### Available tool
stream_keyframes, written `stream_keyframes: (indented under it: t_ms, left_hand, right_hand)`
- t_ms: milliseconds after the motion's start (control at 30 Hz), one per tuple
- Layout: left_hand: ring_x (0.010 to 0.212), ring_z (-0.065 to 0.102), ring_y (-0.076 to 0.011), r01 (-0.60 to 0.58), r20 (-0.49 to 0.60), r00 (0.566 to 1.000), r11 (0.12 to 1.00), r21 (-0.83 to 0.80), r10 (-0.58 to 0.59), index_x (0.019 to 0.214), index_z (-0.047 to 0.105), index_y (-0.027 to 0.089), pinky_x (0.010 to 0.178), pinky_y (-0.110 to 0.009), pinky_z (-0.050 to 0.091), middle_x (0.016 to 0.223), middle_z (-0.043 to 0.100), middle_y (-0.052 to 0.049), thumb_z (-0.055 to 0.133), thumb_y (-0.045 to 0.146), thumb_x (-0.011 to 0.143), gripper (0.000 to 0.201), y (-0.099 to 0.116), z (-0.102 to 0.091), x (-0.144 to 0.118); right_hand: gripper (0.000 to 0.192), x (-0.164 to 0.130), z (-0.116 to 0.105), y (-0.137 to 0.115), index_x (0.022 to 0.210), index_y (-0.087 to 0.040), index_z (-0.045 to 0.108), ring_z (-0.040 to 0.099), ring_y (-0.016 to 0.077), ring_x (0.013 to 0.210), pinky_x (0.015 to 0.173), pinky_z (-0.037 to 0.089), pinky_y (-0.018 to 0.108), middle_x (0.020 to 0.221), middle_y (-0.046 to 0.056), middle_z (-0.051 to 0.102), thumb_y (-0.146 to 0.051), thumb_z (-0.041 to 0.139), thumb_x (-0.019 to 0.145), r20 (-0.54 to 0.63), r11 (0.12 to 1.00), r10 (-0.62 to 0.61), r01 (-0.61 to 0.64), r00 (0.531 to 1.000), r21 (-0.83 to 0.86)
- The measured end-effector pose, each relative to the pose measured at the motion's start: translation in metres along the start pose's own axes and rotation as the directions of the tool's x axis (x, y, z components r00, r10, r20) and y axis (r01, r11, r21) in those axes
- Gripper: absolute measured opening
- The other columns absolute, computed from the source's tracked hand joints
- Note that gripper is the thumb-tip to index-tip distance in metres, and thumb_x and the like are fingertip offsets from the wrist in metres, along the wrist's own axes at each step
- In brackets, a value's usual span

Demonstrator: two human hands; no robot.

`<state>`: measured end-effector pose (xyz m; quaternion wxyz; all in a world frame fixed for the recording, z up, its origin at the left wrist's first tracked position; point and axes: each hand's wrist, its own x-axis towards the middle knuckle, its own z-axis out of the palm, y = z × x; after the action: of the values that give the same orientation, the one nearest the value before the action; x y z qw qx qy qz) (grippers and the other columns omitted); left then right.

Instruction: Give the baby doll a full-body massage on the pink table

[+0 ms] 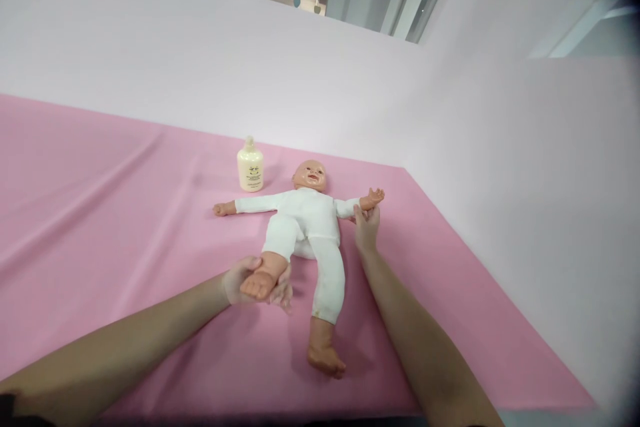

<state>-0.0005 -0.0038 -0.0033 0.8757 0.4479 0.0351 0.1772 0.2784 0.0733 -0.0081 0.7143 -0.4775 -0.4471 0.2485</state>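
A baby doll (316,213) with a white cloth body lies on its back on the pink sheet, head away from me and arms spread. My left hand (243,279) is under the doll's foot and lower leg on the left, which it lifts off the sheet; the thumb lies along the ankle and the other fingers show blurred below. At the doll's arm on the right, my right hand (369,227) grips the forearm by the wrist, thumb and fingers on it. The doll's other leg rests on the sheet, foot toward me.
A cream pump bottle (251,168) with dark print stands left of the doll's head. Pink sheet (100,213) with a few creases covers the table. White walls (200,60) rise behind it and on the right. Beyond the back wall hang heart-shaped decorations.
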Motion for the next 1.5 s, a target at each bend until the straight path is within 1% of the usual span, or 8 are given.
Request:
stream_keyframes:
  t_ms: [133,267,433,633,767,1033,1300,1500]
  left_hand:
    - [0.07,0.048,-0.018,-0.116,-0.072,0.993,0.94,-0.321,0.098,0.075,0.055,0.014,0.083,-0.041,0.042,0.053,0.045,0.0,0.05,0.057,0.073,0.043,0.002,-0.002,0.003]
    - [0.063,0.045,-0.0143,-0.129,-0.219,0.974,0.933,-0.337,0.056,0.075,0.057,0.012,0.078,-0.036,0.044,0.054,0.046,0.0,0.052,0.055,0.075,0.043,0.006,0.004,0.004]
    - [0.055,0.043,-0.0121,-0.158,-0.391,0.92,0.93,-0.333,0.016,0.077,0.058,0.011,0.07,-0.032,0.046,0.049,0.041,0.003,0.051,0.053,0.079,0.043,0.007,0.008,0.009]
    - [0.053,0.042,-0.0119,-0.174,-0.452,0.892,0.931,-0.32,0.011,0.079,0.058,0.011,0.068,-0.033,0.045,0.048,0.042,0.003,0.047,0.056,0.083,0.046,0.006,0.009,0.013]
    - [0.056,0.045,-0.0126,-0.127,-0.41,0.912,0.947,-0.296,-0.006,0.082,0.056,0.012,0.07,-0.033,0.043,0.05,0.045,0.003,0.045,0.059,0.083,0.047,0.005,0.01,0.013]
    - [0.075,0.057,-0.0218,0.15,0.08,0.987,0.981,-0.126,-0.141,0.098,0.052,0.014,0.08,-0.044,0.041,0.073,0.061,-0.004,0.054,0.062,0.074,0.054,-0.004,0.004,-0.001]
    - [0.087,0.059,-0.022,0.432,0.09,0.861,0.814,0.388,-0.5,0.096,0.063,0.019,0.079,-0.032,0.045,0.087,0.062,-0.002,0.073,0.041,0.065,0.039,0.005,0.006,-0.008]
    - [0.078,0.059,-0.023,0.373,0.178,0.894,0.903,0.213,-0.411,0.095,0.06,0.017,0.074,-0.035,0.046,0.08,0.063,-0.005,0.072,0.045,0.06,0.047,0.0,0.006,-0.006]
  right_hand:
    - [0.061,-0.009,0.007,-0.004,0.131,-0.022,0.039,0.052,0.0215,0.116,0.085,0.051,0.033,0.136,0.012,0.044,-0.037,0.061,0.076,0.115,0.986,-0.137,0.146,0.984,-0.081]
    - [0.049,-0.018,0.01,-0.003,0.124,-0.021,0.048,0.061,0.0191,0.095,0.077,0.053,0.032,0.117,0.01,0.059,-0.036,0.059,0.078,0.267,0.938,-0.174,0.243,0.948,-0.249]
    - [0.036,-0.022,0.011,-0.004,0.118,-0.025,0.055,0.053,0.0205,0.11,0.098,0.043,0.04,0.117,0.007,0.059,-0.03,0.056,0.082,0.457,0.724,-0.431,0.601,0.778,-0.339]
    - [0.031,-0.022,0.013,-0.008,0.112,-0.03,0.062,0.052,0.02,0.114,0.102,0.04,0.041,0.116,0.002,0.061,-0.023,0.049,0.085,0.6,0.629,-0.445,0.708,0.665,-0.319]
    - [0.031,-0.022,0.012,-0.01,0.111,-0.031,0.063,0.051,0.0201,0.117,0.105,0.038,0.042,0.117,0.001,0.061,-0.025,0.049,0.084,0.609,0.695,-0.387,0.653,0.693,-0.301]
    - [0.05,-0.017,0.01,-0.008,0.124,-0.022,0.049,0.055,0.0203,0.11,0.089,0.049,0.035,0.126,0.008,0.055,-0.034,0.061,0.077,0.213,0.986,-0.113,0.136,0.97,-0.095]
    - [0.065,0.004,-0.005,0.015,0.134,-0.03,0.03,0.058,0.0195,0.104,0.076,0.054,0.037,0.134,0.009,0.043,-0.038,0.056,0.075,-0.154,0.962,0.258,-0.24,0.954,0.128]
    - [0.057,0.002,-0.005,0.012,0.127,-0.027,0.035,0.057,0.0196,0.108,0.077,0.056,0.037,0.134,0.01,0.042,-0.04,0.056,0.076,-0.162,0.957,0.278,-0.258,0.947,0.136]
